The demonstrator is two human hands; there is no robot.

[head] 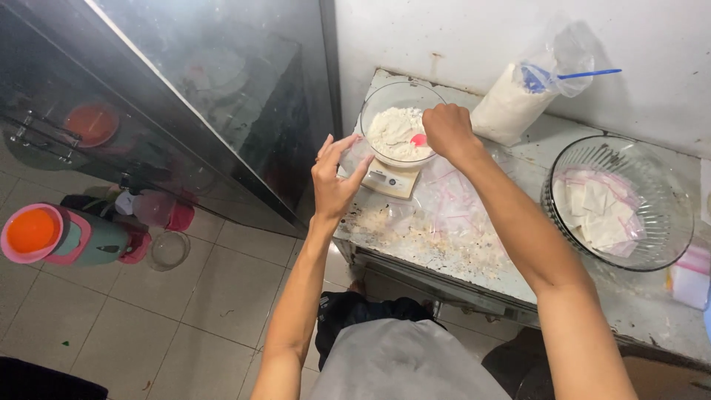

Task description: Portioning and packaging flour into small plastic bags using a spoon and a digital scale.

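Soft, even indoor light fills the view, brightest on the white wall [518, 30] at the far right and on the pale worktop [533, 148] below it. Shadows are faint and short, with a soft one under the large glass bowl [659, 237] on the right. The dark glass cabinet front [185, 96] on the left is dimmer and carries hazy, washed-out reflections rather than sharp glare. The floor tiles [148, 311] at the near left look grey and muted. Focus is fairly sharp at the centre; fine detail softens towards the edges. Straight lines lean and bow outward near the borders, a wide-angle effect.
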